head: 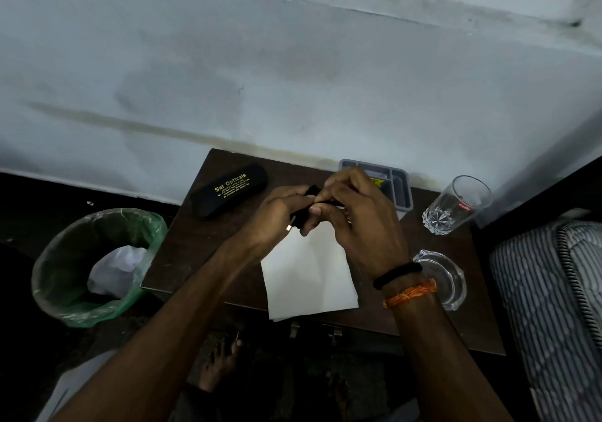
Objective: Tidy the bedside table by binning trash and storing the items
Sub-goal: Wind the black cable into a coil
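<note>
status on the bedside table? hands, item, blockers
Left hand and right hand both grip a small black item above the paper. Bin left of table, lined. Nothing in the way.

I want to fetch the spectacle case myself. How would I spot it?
Find the dark wooden table against the pale wall. At its back left corner, nearest the green-lined bin, lies the spectacle case. It alone is long, black and rounded, with gold lettering.
</note>
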Motion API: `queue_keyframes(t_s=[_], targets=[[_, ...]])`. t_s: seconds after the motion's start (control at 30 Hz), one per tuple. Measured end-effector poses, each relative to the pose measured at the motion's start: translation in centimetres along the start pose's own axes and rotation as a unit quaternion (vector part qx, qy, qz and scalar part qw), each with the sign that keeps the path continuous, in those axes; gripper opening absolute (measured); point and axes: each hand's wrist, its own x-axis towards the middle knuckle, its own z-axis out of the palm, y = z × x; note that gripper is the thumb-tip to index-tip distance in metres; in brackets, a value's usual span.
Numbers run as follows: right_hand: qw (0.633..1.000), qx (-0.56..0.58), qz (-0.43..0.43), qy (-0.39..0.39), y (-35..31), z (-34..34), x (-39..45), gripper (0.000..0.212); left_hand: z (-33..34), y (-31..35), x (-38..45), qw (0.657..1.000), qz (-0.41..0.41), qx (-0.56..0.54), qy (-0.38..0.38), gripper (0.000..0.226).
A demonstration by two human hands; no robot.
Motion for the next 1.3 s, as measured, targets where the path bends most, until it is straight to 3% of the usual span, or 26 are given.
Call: queue_keyframes(t_s=[0.13,0.27,0.5,0.8,1.0,1.3], targets=[[0.998,0.043,0.017,-0.044,0.4,0.0,-0.1,0.009,0.1,0.2,0.1,0.998,-0.045,-0.047,-0.007,0.017],[0.996,0.058,0.018,-0.069,0.6,0.1,-0.2,0.008,0.0,0.3,-0.1,0.996,-0.081,-0.038,-0.007,0.033],[0.989,0.122,0.047,-0.074,1.1,-0.1,-0.3,0.008,-1.6,0.7,-0.7,0.99,-0.097,0.021,-0.104,0.029],[0.981,0.175,0.066,-0.048,1.0,0.1,-0.4,0.007,-1.6,0.2,-0.5,0.995,-0.074,-0.032,-0.057,0.028],[0.964,0.233,0.119,-0.057,1.0,0.4,-0.3,0.012,-1.4,-0.3,0.0,0.996,-0.051,-0.066,0.041,0.007],[0.955,0.249,0.159,-0.01,1.1,0.2,-0.2,0.014,-0.8,0.5,-0.7,0.995,-0.008,-0.095,-0.024,0.022]])
